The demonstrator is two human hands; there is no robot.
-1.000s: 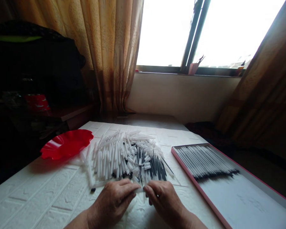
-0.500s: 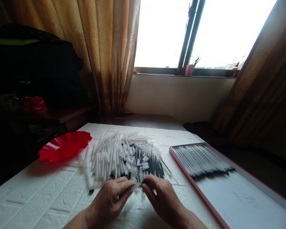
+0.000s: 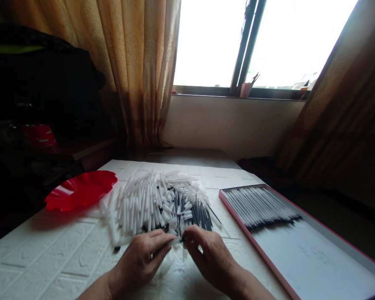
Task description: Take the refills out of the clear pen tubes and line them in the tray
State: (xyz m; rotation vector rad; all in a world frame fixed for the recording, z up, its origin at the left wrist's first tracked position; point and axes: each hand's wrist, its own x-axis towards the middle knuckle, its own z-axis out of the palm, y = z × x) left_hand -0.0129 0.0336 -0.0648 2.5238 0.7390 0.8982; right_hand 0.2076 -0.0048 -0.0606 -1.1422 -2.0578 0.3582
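My left hand (image 3: 143, 255) pinches a whitish translucent pen barrel (image 3: 175, 241) between thumb and fingers, just in front of the pile. My right hand (image 3: 208, 249) meets it at the barrel's right end, its fingertips closed on a small dark piece (image 3: 181, 239) that they mostly cover. Behind both hands lies a heap of white pen barrels (image 3: 139, 210). Thin black pen refills (image 3: 201, 216) and short clear caps (image 3: 186, 214) are spread over the heap's right side. One barrel with a black end plug (image 3: 116, 248) lies left of my left hand.
A red scalloped bowl (image 3: 81, 193) stands at the table's left. To the right, a pink-rimmed tray (image 3: 253, 243) holds a row of pens (image 3: 262, 204) with dark ends. The table has a white brick-patterned cover (image 3: 53, 250). A pink cup (image 3: 245, 90) stands on the windowsill.
The view has shifted slightly, so everything sits a little further left. My hands stay together at the barrel, and a dark piece shows more clearly at my right fingertips.
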